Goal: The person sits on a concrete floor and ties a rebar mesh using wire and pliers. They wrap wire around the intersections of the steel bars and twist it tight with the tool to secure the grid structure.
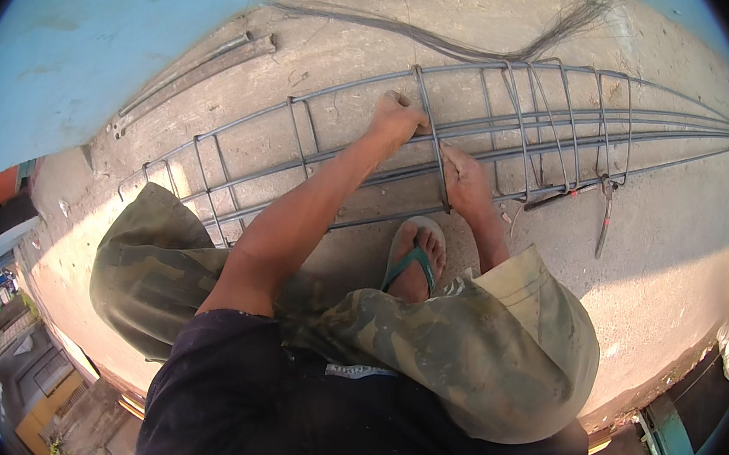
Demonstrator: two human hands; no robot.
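A long rebar cage of straight steel bars and bent stirrups lies across the ground in front of me. Both my hands work at one upright stirrup near its middle. My left hand is closed on the far side, fingers curled against the stirrup where it crosses a long bar. Lower and to the right, my right hand is closed, thumb and finger pinched at the stirrup's right side. Whatever is between those fingertips is too small to make out. Several stirrups stand bunched to the right, others spaced out leftward.
A bundle of thin tie wire lies beyond the cage. Pincers with red on the handles rest at its near right side, by a dark tool. Two metal lengths lie far left. My sandalled foot is close to the cage.
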